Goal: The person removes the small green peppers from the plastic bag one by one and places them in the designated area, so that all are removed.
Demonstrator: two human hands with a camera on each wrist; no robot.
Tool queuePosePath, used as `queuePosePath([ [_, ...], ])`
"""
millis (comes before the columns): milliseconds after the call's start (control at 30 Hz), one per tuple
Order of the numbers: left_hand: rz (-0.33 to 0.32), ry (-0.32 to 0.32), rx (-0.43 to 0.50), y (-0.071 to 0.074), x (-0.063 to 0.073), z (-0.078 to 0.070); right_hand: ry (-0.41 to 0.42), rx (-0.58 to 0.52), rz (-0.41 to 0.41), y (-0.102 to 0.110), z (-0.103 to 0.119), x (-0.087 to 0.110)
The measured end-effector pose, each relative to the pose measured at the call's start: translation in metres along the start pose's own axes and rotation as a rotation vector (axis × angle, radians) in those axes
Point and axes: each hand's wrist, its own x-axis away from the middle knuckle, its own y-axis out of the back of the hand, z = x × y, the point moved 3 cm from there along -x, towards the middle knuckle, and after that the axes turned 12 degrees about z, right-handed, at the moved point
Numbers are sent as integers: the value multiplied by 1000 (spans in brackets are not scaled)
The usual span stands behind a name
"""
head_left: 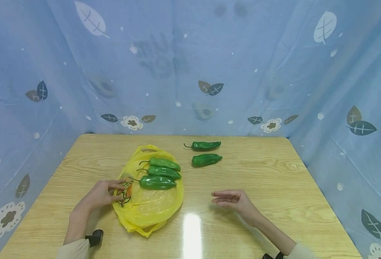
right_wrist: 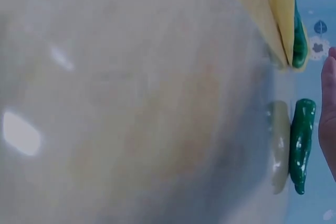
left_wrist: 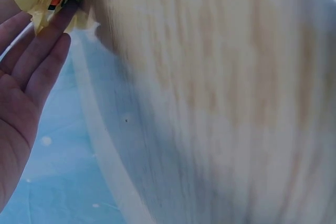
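A yellow plastic bag (head_left: 151, 205) lies spread on the table, with a dark and orange print (head_left: 127, 192) at its left side. Three long green peppers (head_left: 158, 182) with thin stems rest side by side on it. My left hand (head_left: 101, 194) touches the bag's left edge by the print. In the left wrist view, the fingers (left_wrist: 37, 59) reach out fairly straight against the yellow plastic; the thumb is mostly out of sight. My right hand (head_left: 230, 200) hovers over the table right of the bag, fingers extended and holding nothing.
Two more green peppers lie beyond the bag to the right, one (head_left: 206, 145) behind the other (head_left: 206, 159). The wooden table (head_left: 258, 172) is bordered by a blue patterned curtain (head_left: 184, 64) at the back and sides. Bright glare marks the table's front.
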Motion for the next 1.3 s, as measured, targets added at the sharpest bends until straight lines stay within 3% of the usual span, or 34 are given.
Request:
queuePosePath([
  [467, 7, 2, -28, 0, -1, -1, -9, -10, -42, -18, -12, 12],
  [767, 4, -4, -19, -1, -1, 0, -1, -1, -129, -32, -14, -12],
  [1300, 2, 1, 16, -1, 0, 1, 78, 68, -130, -47, -16, -44],
])
